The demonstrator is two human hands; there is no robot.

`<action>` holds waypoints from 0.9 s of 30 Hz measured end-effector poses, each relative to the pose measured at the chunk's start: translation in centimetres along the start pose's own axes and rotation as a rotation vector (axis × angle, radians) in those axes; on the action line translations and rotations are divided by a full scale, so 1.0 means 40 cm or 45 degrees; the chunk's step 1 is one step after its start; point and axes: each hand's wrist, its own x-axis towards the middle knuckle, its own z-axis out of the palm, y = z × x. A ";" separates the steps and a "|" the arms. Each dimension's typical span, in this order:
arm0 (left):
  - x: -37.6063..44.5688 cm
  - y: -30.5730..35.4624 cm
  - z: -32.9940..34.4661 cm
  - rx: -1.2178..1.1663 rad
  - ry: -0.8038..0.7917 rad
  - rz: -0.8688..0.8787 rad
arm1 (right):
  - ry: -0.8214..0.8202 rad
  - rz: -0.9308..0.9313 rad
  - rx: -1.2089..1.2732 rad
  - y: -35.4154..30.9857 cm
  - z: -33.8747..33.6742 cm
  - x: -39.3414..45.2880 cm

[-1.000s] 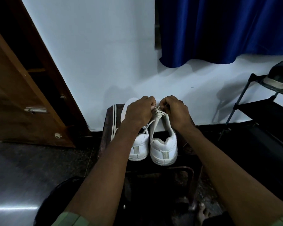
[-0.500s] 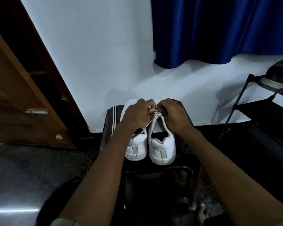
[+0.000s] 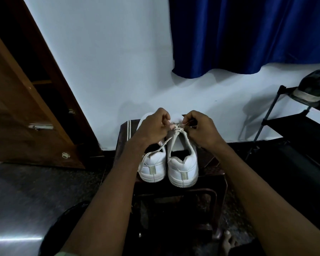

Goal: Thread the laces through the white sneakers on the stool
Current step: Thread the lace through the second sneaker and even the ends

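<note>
Two white sneakers stand side by side on a dark stool point(image 3: 207, 183), heels towards me: the left sneaker point(image 3: 153, 167) and the right sneaker point(image 3: 183, 169). A white lace point(image 3: 171, 139) runs from the upper eyelets of the right sneaker down across the left one. My left hand point(image 3: 153, 126) pinches the lace at the top of the right sneaker's tongue. My right hand point(image 3: 201, 128) pinches the lace just opposite, fingers curled. The toes of both sneakers are hidden behind my hands.
A wooden door point(image 3: 24, 117) leans open at the left. A blue curtain point(image 3: 248, 34) hangs over the white wall. A black shoe rack point(image 3: 292, 126) with a dark shoe point(image 3: 314, 89) stands at the right. A dark round object point(image 3: 63, 228) lies by my left arm.
Both hands stay at the top of the right sneaker; the fingers have parted a little, showing more of the lace crossings between them.
</note>
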 end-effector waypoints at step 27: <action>-0.021 0.019 0.018 0.234 0.055 0.057 | -0.003 -0.113 -0.143 -0.003 0.001 -0.019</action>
